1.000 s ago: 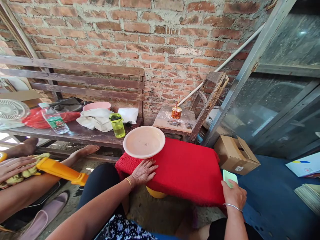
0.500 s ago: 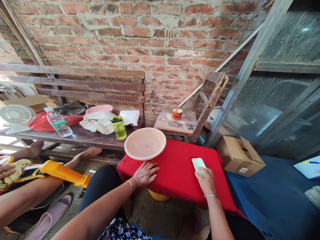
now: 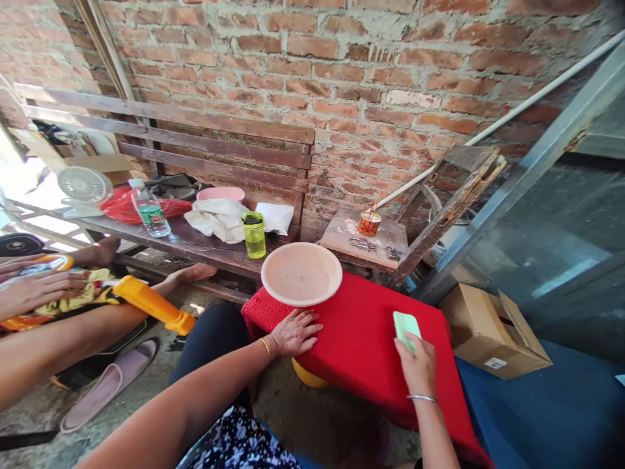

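Observation:
A red cloth [image 3: 356, 339] covers the small table in front of me. My left hand [image 3: 295, 332] lies flat on its near left part, fingers spread, just below the rim of a pale pink basin [image 3: 301, 303]. My right hand [image 3: 417, 365] is closed around a pale green, flat, rounded block [image 3: 406, 326], which looks like a scrub brush. It is held against the cloth's right part; its underside is hidden. The basin rests on the cloth's far left corner and holds little I can make out.
A wooden bench [image 3: 215, 241] on the left carries a green bottle [image 3: 254, 238], a water bottle [image 3: 151, 212], white cloth and a fan [image 3: 84, 185]. Another person's hand [image 3: 43, 286] and legs are at left. A cardboard box [image 3: 488, 332] stands right; a chair [image 3: 336, 236] holds padlocks.
The view has swung to the right-hand tilt, shifting everything rightward in the picture. My left hand stays flat on the cloth. My right hand still grips the green block, slightly turned.

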`<action>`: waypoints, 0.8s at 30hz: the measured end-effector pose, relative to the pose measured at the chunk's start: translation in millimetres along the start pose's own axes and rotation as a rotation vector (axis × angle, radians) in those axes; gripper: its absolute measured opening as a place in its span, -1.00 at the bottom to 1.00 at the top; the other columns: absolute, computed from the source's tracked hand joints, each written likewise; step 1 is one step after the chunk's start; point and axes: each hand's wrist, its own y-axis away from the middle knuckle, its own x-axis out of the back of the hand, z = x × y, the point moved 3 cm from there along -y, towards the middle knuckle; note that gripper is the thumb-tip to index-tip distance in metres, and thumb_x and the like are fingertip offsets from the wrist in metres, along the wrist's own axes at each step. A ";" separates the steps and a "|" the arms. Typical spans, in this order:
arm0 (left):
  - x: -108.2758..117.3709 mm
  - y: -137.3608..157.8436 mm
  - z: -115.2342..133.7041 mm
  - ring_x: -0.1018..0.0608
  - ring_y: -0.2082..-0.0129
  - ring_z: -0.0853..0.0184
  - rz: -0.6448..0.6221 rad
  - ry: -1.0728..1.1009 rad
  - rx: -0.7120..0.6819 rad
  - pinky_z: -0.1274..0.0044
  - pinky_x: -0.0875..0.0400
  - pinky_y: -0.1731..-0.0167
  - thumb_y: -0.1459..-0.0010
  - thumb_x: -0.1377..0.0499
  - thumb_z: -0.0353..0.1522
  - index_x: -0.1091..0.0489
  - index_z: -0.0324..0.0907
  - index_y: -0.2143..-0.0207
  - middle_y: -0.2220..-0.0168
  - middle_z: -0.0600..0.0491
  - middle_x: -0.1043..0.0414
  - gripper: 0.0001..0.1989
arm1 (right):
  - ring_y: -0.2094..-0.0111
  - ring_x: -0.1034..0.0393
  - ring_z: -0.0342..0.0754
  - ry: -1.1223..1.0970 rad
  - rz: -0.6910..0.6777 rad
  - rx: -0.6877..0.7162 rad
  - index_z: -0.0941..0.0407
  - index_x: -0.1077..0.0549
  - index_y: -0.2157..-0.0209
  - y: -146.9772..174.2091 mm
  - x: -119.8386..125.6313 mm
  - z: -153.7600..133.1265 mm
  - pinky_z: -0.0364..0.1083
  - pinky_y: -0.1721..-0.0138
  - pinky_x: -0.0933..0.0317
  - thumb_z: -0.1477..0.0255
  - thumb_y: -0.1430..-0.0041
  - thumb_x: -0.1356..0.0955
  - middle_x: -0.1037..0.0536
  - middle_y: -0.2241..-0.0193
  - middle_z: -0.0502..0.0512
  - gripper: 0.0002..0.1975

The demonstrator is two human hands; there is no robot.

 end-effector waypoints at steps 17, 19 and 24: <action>-4.7 3.4 -1.0 -0.37 -0.21 0.13 0.043 -0.004 -0.019 0.26 -0.16 -0.22 -0.29 -0.12 -0.15 -0.42 -0.01 -0.13 -0.18 -0.03 -0.38 -0.59 | 0.20 -0.32 0.28 0.141 0.003 -0.170 0.03 -0.50 0.35 -41.1 21.8 73.2 0.19 0.10 -0.22 -0.04 0.10 -0.25 -0.46 0.45 0.26 -0.52; -5.5 3.6 -0.8 -0.37 -0.22 0.14 0.050 -0.005 -0.023 0.26 -0.16 -0.22 -0.30 -0.11 -0.15 -0.43 -0.03 -0.13 -0.18 -0.04 -0.39 -0.60 | 0.24 -0.32 0.31 0.223 0.065 -0.301 -0.01 -0.49 0.37 -43.3 48.5 103.1 0.21 0.15 -0.21 -0.03 0.11 -0.25 -0.45 0.52 0.29 -0.56; -5.8 4.3 -0.3 -0.37 -0.22 0.14 0.057 -0.011 -0.029 0.26 -0.15 -0.22 -0.29 -0.11 -0.14 -0.43 -0.02 -0.12 -0.18 -0.03 -0.39 -0.60 | 0.17 -0.33 0.34 0.207 0.119 -0.265 0.06 -0.52 0.30 -51.2 32.8 78.7 0.22 0.11 -0.23 -0.06 0.08 -0.24 -0.47 0.48 0.30 -0.47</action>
